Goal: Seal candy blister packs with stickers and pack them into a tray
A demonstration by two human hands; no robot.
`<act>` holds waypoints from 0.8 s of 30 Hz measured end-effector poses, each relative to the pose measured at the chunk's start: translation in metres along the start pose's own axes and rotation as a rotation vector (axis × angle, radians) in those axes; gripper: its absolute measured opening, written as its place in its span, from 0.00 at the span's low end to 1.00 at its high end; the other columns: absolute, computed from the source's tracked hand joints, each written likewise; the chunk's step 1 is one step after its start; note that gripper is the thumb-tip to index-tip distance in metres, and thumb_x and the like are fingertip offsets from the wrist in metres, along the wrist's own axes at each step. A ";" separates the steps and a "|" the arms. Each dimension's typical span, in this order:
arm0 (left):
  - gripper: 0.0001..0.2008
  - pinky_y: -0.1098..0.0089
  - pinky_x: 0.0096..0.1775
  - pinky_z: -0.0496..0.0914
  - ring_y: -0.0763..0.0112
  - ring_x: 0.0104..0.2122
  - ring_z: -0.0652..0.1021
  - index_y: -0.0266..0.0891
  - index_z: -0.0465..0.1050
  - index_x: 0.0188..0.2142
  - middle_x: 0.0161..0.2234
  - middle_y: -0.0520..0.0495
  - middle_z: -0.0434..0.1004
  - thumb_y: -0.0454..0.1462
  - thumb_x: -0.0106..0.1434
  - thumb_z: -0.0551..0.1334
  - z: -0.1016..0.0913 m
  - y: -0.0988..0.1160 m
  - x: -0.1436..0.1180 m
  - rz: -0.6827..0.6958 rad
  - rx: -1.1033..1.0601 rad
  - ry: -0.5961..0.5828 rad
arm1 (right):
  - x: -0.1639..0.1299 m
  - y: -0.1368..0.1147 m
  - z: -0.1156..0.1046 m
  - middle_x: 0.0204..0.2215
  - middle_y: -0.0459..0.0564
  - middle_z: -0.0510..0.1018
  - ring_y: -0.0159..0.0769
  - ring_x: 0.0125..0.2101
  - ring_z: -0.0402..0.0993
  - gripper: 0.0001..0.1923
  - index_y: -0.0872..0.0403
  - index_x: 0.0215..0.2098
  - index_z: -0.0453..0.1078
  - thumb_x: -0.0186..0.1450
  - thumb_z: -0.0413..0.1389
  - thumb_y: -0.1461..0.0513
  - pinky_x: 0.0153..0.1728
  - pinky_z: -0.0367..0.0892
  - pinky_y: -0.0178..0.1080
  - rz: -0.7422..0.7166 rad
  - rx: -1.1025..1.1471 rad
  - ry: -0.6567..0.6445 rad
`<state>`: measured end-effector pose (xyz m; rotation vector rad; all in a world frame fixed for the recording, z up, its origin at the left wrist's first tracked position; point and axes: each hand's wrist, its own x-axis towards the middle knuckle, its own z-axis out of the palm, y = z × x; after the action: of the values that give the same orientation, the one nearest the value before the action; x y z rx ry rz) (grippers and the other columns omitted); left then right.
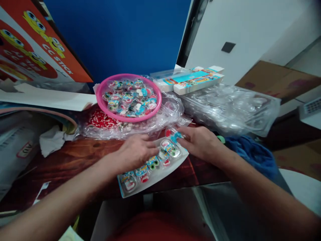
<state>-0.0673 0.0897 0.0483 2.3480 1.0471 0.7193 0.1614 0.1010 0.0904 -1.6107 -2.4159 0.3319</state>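
My right hand [200,142] pinches a small clear blister pack [175,136] with blue and red parts inside, over the upper right end of a shallow white card tray [160,175]. In that tray lies a row of similar blister packs [164,156], showing white, red, green and blue pieces. My left hand [137,151] is over the middle of the row, its fingers bent and a little apart, fingertips at the packs. Whether it presses on one is hard to see. Behind my hands, a pink basin [160,100] holds many more such packs [130,97].
A clear plastic bag of red and white pieces [100,119] lies under the basin. Behind to the right are printed blue-and-white boxes [198,80] and stacked clear plastic trays [230,107]. A dark blue cloth [250,155] sits by my right forearm. An orange printed carton [42,43] stands left.
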 end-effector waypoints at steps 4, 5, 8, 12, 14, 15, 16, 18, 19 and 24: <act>0.10 0.67 0.35 0.63 0.66 0.32 0.71 0.41 0.72 0.36 0.34 0.46 0.75 0.30 0.59 0.53 0.052 -0.005 0.002 0.180 0.220 -0.196 | -0.034 0.008 0.017 0.21 0.45 0.75 0.32 0.21 0.69 0.13 0.51 0.39 0.70 0.60 0.49 0.57 0.23 0.60 0.33 0.088 0.067 0.182; 0.12 0.67 0.37 0.63 0.65 0.35 0.72 0.40 0.71 0.40 0.39 0.44 0.74 0.30 0.61 0.52 0.057 -0.007 0.003 0.209 0.285 -0.216 | -0.038 0.009 0.018 0.22 0.46 0.75 0.33 0.22 0.70 0.14 0.51 0.41 0.70 0.61 0.48 0.57 0.23 0.60 0.33 0.105 0.060 0.217; 0.18 0.63 0.42 0.62 0.64 0.42 0.71 0.40 0.64 0.51 0.51 0.42 0.68 0.30 0.61 0.51 0.054 -0.009 0.001 0.243 0.439 -0.257 | -0.045 0.005 0.020 0.24 0.47 0.76 0.36 0.24 0.72 0.14 0.51 0.42 0.69 0.62 0.47 0.56 0.24 0.60 0.34 0.140 -0.051 0.213; 0.21 0.59 0.44 0.63 0.61 0.45 0.71 0.41 0.64 0.52 0.51 0.42 0.69 0.31 0.58 0.52 0.027 -0.009 -0.020 0.107 0.385 -0.022 | -0.045 -0.025 0.040 0.29 0.50 0.77 0.39 0.28 0.73 0.12 0.52 0.40 0.69 0.62 0.48 0.59 0.26 0.60 0.35 0.073 -0.239 0.109; 0.19 0.61 0.43 0.65 0.64 0.42 0.73 0.41 0.69 0.47 0.43 0.43 0.75 0.30 0.57 0.51 0.015 -0.009 -0.036 -0.008 0.305 0.186 | -0.042 -0.046 0.056 0.30 0.52 0.77 0.39 0.29 0.73 0.11 0.53 0.38 0.70 0.62 0.47 0.62 0.27 0.61 0.36 -0.011 -0.310 0.070; 0.18 0.63 0.42 0.66 0.65 0.40 0.74 0.41 0.70 0.45 0.40 0.44 0.77 0.30 0.57 0.51 0.013 -0.010 -0.044 -0.054 0.272 0.254 | -0.040 -0.057 0.065 0.30 0.53 0.76 0.40 0.30 0.73 0.11 0.54 0.37 0.70 0.63 0.46 0.64 0.27 0.61 0.36 -0.051 -0.340 0.047; 0.17 0.64 0.41 0.67 0.66 0.38 0.75 0.41 0.71 0.44 0.37 0.44 0.77 0.30 0.58 0.51 0.012 -0.010 -0.051 -0.082 0.251 0.282 | -0.039 -0.066 0.073 0.31 0.54 0.76 0.40 0.30 0.73 0.12 0.54 0.37 0.70 0.63 0.45 0.66 0.27 0.61 0.36 -0.081 -0.366 0.013; 0.15 0.64 0.41 0.67 0.66 0.37 0.74 0.41 0.72 0.43 0.37 0.44 0.77 0.31 0.59 0.52 0.015 -0.011 -0.063 -0.083 0.245 0.227 | -0.037 -0.077 0.084 0.33 0.55 0.75 0.40 0.29 0.73 0.13 0.55 0.40 0.69 0.63 0.45 0.67 0.25 0.62 0.37 -0.119 -0.384 -0.083; 0.15 0.63 0.41 0.66 0.65 0.37 0.74 0.40 0.71 0.44 0.39 0.43 0.76 0.32 0.59 0.52 0.018 -0.012 -0.066 -0.069 0.256 0.177 | -0.036 -0.078 0.085 0.35 0.56 0.75 0.40 0.29 0.73 0.13 0.56 0.44 0.68 0.63 0.46 0.65 0.25 0.63 0.37 -0.128 -0.368 -0.135; 0.15 0.60 0.40 0.64 0.61 0.40 0.70 0.41 0.69 0.46 0.45 0.41 0.72 0.40 0.61 0.53 0.030 -0.006 -0.061 -0.051 0.366 -0.092 | -0.035 -0.055 0.068 0.41 0.55 0.74 0.41 0.36 0.73 0.15 0.54 0.45 0.67 0.64 0.48 0.57 0.30 0.66 0.38 0.040 -0.338 -0.188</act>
<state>-0.0861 0.0404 0.0053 2.6175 1.2818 0.4222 0.1055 0.0438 0.0410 -1.8403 -2.7006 0.0859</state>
